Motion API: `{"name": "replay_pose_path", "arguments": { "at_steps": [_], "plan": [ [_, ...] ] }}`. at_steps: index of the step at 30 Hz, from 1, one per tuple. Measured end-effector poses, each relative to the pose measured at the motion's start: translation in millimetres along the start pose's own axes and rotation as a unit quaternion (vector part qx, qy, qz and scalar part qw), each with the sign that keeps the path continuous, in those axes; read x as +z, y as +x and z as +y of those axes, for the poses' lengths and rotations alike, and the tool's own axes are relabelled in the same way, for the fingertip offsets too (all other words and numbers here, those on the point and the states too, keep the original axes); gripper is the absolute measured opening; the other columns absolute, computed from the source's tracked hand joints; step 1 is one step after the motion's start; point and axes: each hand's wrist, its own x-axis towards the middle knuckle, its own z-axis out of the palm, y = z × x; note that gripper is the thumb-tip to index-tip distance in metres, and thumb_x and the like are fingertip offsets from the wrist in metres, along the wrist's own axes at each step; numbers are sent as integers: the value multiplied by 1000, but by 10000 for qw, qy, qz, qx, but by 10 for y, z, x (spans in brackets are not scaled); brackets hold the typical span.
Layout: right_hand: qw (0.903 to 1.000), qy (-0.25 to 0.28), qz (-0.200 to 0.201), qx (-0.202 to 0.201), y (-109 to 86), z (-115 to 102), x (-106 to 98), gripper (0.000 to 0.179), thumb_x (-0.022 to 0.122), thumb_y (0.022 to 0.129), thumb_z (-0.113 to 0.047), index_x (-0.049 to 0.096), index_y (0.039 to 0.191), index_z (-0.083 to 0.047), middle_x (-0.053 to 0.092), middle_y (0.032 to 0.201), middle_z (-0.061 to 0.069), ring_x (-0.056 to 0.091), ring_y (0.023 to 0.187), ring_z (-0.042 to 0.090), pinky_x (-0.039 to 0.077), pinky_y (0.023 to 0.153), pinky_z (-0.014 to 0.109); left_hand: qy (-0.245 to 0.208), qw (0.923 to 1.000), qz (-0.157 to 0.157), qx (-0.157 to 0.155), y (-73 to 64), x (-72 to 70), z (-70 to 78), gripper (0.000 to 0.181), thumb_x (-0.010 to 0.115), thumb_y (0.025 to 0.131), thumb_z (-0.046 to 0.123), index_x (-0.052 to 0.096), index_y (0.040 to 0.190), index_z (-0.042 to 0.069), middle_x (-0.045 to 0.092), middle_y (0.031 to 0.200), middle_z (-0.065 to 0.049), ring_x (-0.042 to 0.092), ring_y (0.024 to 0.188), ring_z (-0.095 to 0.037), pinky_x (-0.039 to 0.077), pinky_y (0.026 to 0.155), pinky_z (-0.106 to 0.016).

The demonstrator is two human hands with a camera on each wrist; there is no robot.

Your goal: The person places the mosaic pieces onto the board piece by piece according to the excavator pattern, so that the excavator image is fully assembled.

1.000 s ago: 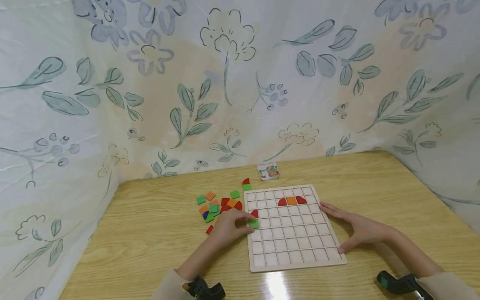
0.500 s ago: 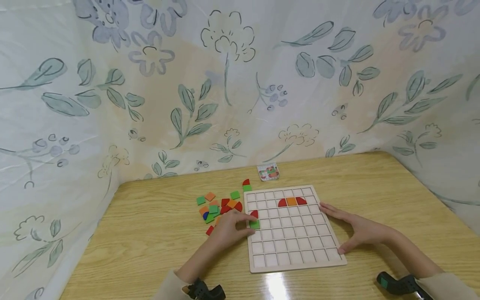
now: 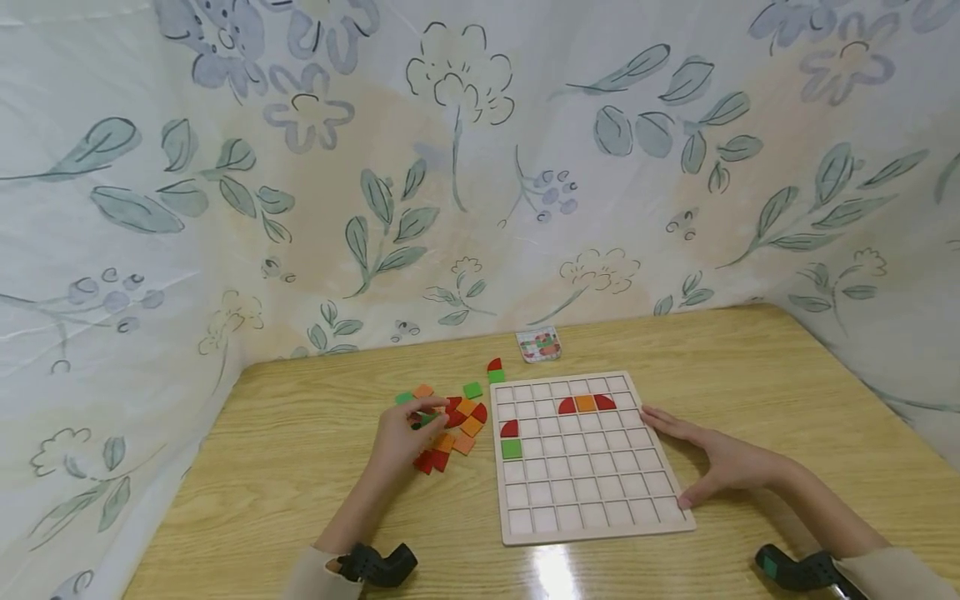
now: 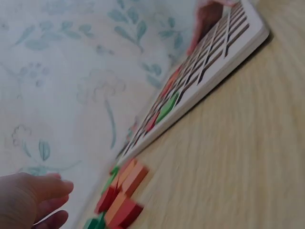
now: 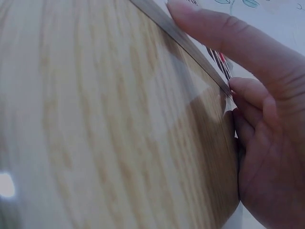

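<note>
My left hand (image 3: 401, 433) is over the loose coloured tiles (image 3: 468, 423) left of the board, thumb and fingers apart. In the left wrist view the left hand (image 4: 33, 200) shows nothing between its fingers. A pale wooden grid board (image 3: 573, 475) lies on the table. In its left column sit a red quarter-round tile (image 3: 510, 429) and a green square tile (image 3: 512, 449). Near its top an orange square tile (image 3: 584, 403) lies between two red quarter-rounds. My right hand (image 3: 720, 458) rests at the board's right edge, fingers spread; in the right wrist view its thumb touches the edge.
A small pattern card (image 3: 538, 343) lies behind the board. A red quarter-round and a green square (image 3: 496, 376) lie just off the board's top left corner. A flower-printed cloth (image 3: 465, 167) hangs behind the wooden table (image 3: 285, 467).
My left hand has left the green square tile on the board and moved left to the pile. Some tiles at the pile's near side are now uncovered. The right hand has stayed put.
</note>
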Motion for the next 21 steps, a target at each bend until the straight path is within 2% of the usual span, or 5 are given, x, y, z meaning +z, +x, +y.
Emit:
{"name": "replay_pose_path", "arguments": {
  "at_steps": [3, 5, 8, 12, 21],
  "plan": [
    [10000, 31, 1, -15, -2, 4, -3, 104, 81, 66, -28, 18, 148, -12, 8, 153, 18, 3, 127, -22, 11, 94, 4, 38, 9990, 445, -100, 77, -82, -77, 20, 73, 80, 19, 72, 99, 13, 68, 94, -3, 56, 79, -16, 48, 64, -22],
    [10000, 33, 4, -18, -4, 7, -5, 105, 82, 66, -28, 18, 148, -12, 9, 153, 18, 3, 127, -22, 11, 94, 4, 223, 9972, 695, -160, 131, -122, -117, 20, 74, 79, 19, 72, 97, 11, 69, 91, -4, 56, 77, -16, 47, 60, -22],
    [10000, 35, -6, -6, -4, 8, -5, 105, 82, 66, -27, 18, 148, -12, 8, 153, 18, 3, 127, -21, 12, 94, 4, 565, 9937, 909, -344, 210, -158, -161, 20, 75, 77, 20, 73, 95, 12, 68, 83, -3, 55, 73, -16, 43, 57, -23],
    [10000, 29, -13, 30, -1, -2, -3, 105, 82, 66, -27, 18, 148, -12, 8, 153, 18, 3, 127, -22, 12, 94, 5, 795, 9911, 958, -477, 302, -162, -185, 21, 75, 76, 19, 72, 95, 10, 67, 82, -4, 53, 71, -16, 42, 60, -25],
    [9999, -62, 7, 90, 4, -23, -11, 105, 82, 66, -29, 19, 148, -13, 9, 153, 16, 3, 127, -21, 11, 95, 6, 1055, 9893, 883, -482, 441, -129, -240, 23, 75, 76, 18, 72, 97, 8, 70, 93, -7, 52, 73, -17, 42, 63, -26]
  ]
}}
